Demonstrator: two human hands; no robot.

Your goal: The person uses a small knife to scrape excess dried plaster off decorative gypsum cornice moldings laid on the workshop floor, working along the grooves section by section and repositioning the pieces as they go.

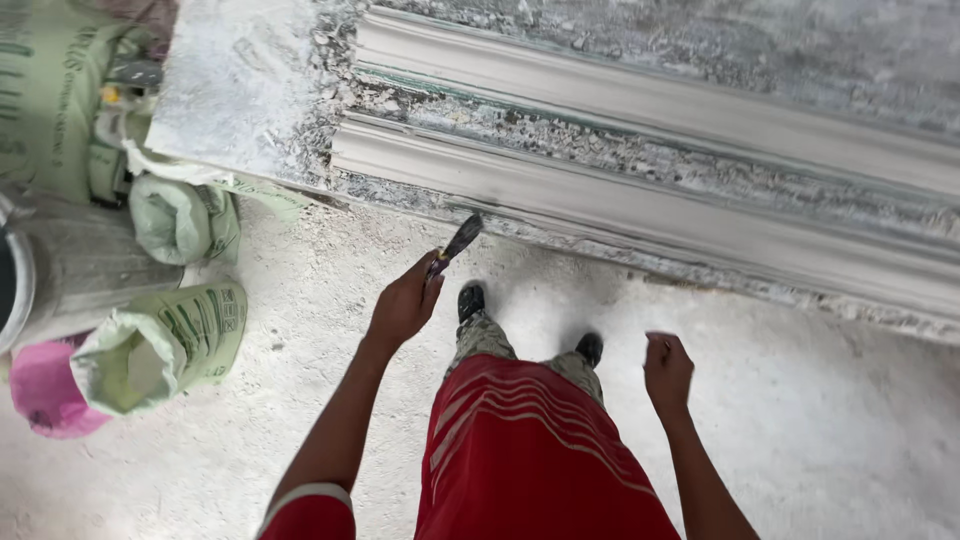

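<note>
Dusty white floor (pixel 800 420) (left hand (pixel 403 305) gripping brush (pixel 457 244)) beside plaster mouldings (pixel 640 190).

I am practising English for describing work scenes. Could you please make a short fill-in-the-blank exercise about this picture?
1. The left hand holds a ____ with its bristles pointing toward the white moulding.
2. The right hand is closed in a fist and holds ____.
3. The person wears a long ____ shirt with thin stripes.
4. An open green sack lies on the floor to the person's ____.

Missing words: brush; nothing; red; left
</note>
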